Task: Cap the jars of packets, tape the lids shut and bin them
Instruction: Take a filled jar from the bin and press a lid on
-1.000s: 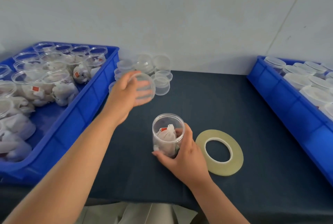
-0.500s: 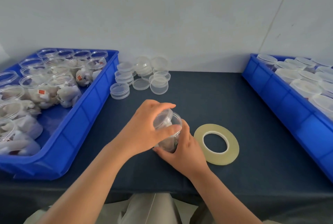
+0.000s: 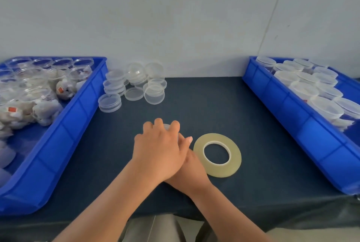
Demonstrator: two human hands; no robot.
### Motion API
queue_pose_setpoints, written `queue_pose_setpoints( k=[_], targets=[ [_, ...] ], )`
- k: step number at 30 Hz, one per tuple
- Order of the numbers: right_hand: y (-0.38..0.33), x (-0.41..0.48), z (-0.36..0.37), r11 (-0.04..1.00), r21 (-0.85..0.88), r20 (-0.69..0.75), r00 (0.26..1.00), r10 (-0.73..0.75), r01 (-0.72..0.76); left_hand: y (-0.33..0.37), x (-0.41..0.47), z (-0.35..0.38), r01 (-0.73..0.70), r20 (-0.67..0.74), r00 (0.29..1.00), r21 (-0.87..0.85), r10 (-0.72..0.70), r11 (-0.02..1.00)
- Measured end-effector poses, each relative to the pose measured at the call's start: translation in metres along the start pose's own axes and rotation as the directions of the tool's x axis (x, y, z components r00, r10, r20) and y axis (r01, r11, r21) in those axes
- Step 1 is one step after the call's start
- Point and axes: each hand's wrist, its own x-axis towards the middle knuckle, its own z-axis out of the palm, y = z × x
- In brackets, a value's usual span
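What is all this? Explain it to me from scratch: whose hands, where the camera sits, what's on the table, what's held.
No machine here: a person works with two bare hands, and the single picture comes from a camera worn on their head, looking down. The left hand lies over the top of a small clear plastic jar, fingers curled round it; only a sliver of the jar shows. The right hand, partly under the left, seems to grip the jar's side. On the dark blue tablecloth beside them lies a flat yellowish ring of tape. Loose clear plastic lids sit by the wall. The blue plastic bin on the left holds open jars of white packets; the blue plastic bin on the right holds capped jars.
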Motion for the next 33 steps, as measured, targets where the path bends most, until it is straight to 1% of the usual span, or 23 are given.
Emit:
queue_pose_setpoints(
  k=[3, 5, 8, 10, 13, 16, 18, 20, 21, 22, 23, 25, 26, 28, 30, 31, 32, 33],
  targets=[
    [0.002, 0.001, 0.001, 0.998, -0.057, 0.015, 1.0, 0.005, -0.004, 0.002, 0.0, 0.0, -0.017, -0.05, 0.999, 0.06, 0.02, 0.998],
    [-0.001, 0.0, 0.001, 0.999, -0.037, -0.012, 1.0, 0.003, -0.004, -0.002, -0.001, 0.001, -0.061, -0.086, 0.994, 0.078, 0.068, 0.995],
    [-0.003, -0.001, 0.001, 1.0, -0.002, -0.06, 0.998, -0.005, 0.005, -0.01, -0.003, 0.003, -0.127, -0.114, 0.984, 0.074, 0.135, 0.989],
    [-0.002, 0.001, 0.001, 0.999, 0.041, -0.085, 0.996, 0.021, -0.017, -0.011, -0.003, 0.003, -0.167, -0.129, 0.976, 0.063, 0.174, 0.984],
    [0.001, 0.003, 0.005, 0.998, 0.051, -0.089, 0.995, 0.04, -0.035, -0.019, -0.001, 0.002, -0.284, -0.174, 0.943, 0.024, 0.283, 0.959],
    [0.006, 0.003, 0.011, 0.994, 0.096, -0.122, 0.99, 0.068, -0.056, -0.037, 0.007, 0.003, -0.466, -0.22, 0.872, -0.101, 0.437, 0.879],
    [0.009, 0.003, 0.014, 0.993, 0.112, -0.164, 0.985, 0.045, -0.027, -0.047, 0.014, 0.0, -0.589, -0.259, 0.804, -0.217, 0.536, 0.778],
    [0.01, 0.003, 0.015, 0.995, 0.096, -0.2, 0.98, 0.021, -0.001, -0.053, 0.02, -0.003, -0.668, -0.268, 0.744, -0.296, 0.612, 0.683],
    [0.01, 0.002, 0.014, 0.995, 0.101, -0.206, 0.978, 0.023, -0.002, -0.056, 0.022, -0.005, -0.686, -0.252, 0.726, -0.321, 0.639, 0.653],
    [0.01, 0.003, 0.014, 0.994, 0.111, -0.207, 0.978, 0.028, -0.005, -0.058, 0.023, -0.007, -0.681, -0.217, 0.728, -0.343, 0.651, 0.647],
    [0.01, 0.002, 0.015, 0.993, 0.119, -0.21, 0.977, 0.032, -0.007, -0.061, 0.022, -0.011, -0.65, -0.156, 0.749, -0.363, 0.644, 0.668],
    [0.01, 0.0, 0.017, 0.989, 0.145, -0.221, 0.974, 0.047, -0.015, -0.067, 0.021, -0.022, -0.527, 0.013, 0.816, -0.394, 0.578, 0.753],
    [0.01, 0.0, 0.017, 0.986, 0.163, -0.221, 0.974, 0.056, -0.02, -0.068, 0.018, -0.029, -0.45, 0.094, 0.849, -0.389, 0.52, 0.804],
    [0.012, 0.0, 0.018, 0.985, 0.167, -0.21, 0.975, 0.069, -0.034, -0.063, 0.014, -0.04, -0.267, 0.224, 0.908, -0.342, 0.354, 0.901],
    [0.012, 0.001, 0.019, 0.99, 0.136, -0.181, 0.981, 0.065, -0.041, -0.043, 0.01, -0.041, -0.064, 0.275, 0.951, -0.271, 0.141, 0.96],
    [0.011, 0.002, 0.019, 0.993, 0.109, -0.162, 0.985, 0.054, -0.036, -0.028, 0.008, -0.038, 0.024, 0.269, 0.962, -0.246, 0.044, 0.969],
    [0.01, 0.003, 0.017, 0.998, 0.066, -0.156, 0.987, 0.03, -0.02, -0.013, 0.006, -0.032, 0.093, 0.238, 0.97, -0.216, -0.04, 0.972],
    [0.01, 0.004, 0.016, 1.0, 0.019, -0.161, 0.987, 0.001, 0.002, 0.001, 0.004, -0.025, 0.126, 0.179, 0.979, -0.163, -0.097, 0.978]
  ],
)
